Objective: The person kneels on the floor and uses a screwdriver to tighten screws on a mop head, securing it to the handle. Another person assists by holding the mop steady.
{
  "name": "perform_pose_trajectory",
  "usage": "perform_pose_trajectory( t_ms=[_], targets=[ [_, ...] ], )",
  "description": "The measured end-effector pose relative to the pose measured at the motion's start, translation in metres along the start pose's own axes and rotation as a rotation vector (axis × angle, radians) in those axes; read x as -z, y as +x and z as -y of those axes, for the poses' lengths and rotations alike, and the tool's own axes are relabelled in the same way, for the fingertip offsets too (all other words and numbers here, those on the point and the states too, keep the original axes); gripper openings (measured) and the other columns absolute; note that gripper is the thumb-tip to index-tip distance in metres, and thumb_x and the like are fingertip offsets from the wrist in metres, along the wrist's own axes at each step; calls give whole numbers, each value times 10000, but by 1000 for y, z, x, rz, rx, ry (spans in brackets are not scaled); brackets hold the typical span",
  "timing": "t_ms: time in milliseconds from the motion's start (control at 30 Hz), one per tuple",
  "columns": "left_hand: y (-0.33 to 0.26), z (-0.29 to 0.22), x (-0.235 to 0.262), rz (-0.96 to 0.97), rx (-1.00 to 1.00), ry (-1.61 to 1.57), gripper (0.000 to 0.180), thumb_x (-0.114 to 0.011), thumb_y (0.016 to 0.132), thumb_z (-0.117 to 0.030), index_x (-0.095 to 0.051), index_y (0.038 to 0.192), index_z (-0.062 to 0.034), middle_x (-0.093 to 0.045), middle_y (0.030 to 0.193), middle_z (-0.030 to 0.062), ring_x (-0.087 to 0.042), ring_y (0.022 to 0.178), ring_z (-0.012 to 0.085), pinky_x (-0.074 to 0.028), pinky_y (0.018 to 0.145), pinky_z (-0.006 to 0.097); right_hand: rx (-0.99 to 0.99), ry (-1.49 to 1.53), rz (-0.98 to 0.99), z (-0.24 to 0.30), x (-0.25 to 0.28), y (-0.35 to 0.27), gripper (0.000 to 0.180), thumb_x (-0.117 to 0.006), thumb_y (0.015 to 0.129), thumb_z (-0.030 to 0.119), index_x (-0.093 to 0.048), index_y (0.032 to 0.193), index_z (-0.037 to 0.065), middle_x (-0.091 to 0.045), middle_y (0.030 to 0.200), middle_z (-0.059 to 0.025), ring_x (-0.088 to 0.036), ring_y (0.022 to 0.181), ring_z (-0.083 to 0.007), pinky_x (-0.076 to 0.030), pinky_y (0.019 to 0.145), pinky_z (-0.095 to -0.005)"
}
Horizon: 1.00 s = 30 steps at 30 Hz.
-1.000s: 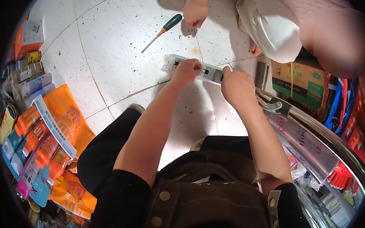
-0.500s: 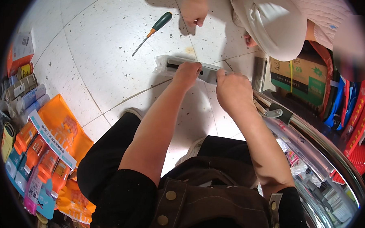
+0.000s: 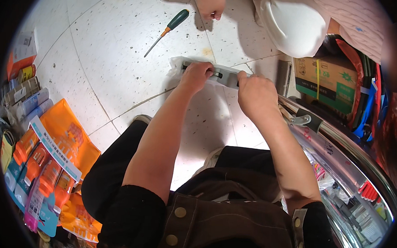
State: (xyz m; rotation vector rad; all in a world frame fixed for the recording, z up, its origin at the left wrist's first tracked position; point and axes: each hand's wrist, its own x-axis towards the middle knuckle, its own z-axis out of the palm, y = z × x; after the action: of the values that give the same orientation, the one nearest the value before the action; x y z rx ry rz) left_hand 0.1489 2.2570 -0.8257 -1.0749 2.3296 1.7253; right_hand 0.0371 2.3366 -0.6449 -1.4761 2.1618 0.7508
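Both my hands grip a long, flat grey metal piece [image 3: 230,79] just above the floor. Its exact kind does not show. Clear plastic wrapping [image 3: 176,66] covers its left end. My left hand [image 3: 195,76] is closed over the left part, thumb and fingers curled, beside a dark slot or rod in the metal. At the right end my right hand [image 3: 258,95] is closed, thumb on top; its fingertips are hidden. Farther off on the floor lies a screwdriver [image 3: 168,30] with a green and orange handle.
Another person's hand [image 3: 211,5] and light-clad knee [image 3: 296,26] are at the far side. Orange-capped bottles [image 3: 50,177] and orange packs [image 3: 69,131] crowd the left. To the right stand a cardboard box [image 3: 326,81] and a chrome rail [image 3: 352,153].
My left hand has slid left along the metal piece, baring more of its dark slot. My right hand has shifted slightly right. The screwdriver lies as before.
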Motion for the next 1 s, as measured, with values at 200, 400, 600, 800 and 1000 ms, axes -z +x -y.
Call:
perform_pose_trajectory(
  t_ms=[200,400,600,800,1000],
  targets=[
    [-5,-5,-8,25,-38,83,98,-600,870,-111,-651,946,-76,-676,862,143,-644,818,329,-496,751,415,16,-12,-9,2,-2,-3,185,-500,862,87,-590,1007,15,-660,818,-172,-650,830,-320,-516,750,-426],
    [-3,-8,-22,-18,-92,147,65,-608,853,-99,-640,898,-66,-671,888,146,-639,834,326,-497,757,424,19,-7,-28,3,-3,-6,191,-504,861,92,-590,1011,12,-662,829,-176,-649,842,-327,-512,752,-429],
    [-6,-15,-21,-185,-221,325,82,-718,755,-97,-706,825,-140,-591,1163,32,-488,1170,242,-399,944,407,15,-9,-19,2,-6,-6,191,-504,853,86,-591,1007,17,-665,857,-176,-646,874,-324,-509,762,-434],
    [2,-2,-22,-224,-337,372,108,-755,710,-110,-741,796,-175,-523,1272,-7,-388,1275,216,-302,1038,437,29,-20,-3,4,-4,-6,186,-502,847,81,-590,1000,21,-666,863,-177,-645,875,-321,-511,759,-430],
    [8,1,-26,-215,-262,290,115,-755,710,-119,-742,800,-189,-516,1280,-14,-370,1291,208,-281,1051,442,20,13,-12,1,-5,-3,176,-499,843,72,-588,985,17,-663,836,-176,-645,857,-329,-513,763,-430]
  ],
)
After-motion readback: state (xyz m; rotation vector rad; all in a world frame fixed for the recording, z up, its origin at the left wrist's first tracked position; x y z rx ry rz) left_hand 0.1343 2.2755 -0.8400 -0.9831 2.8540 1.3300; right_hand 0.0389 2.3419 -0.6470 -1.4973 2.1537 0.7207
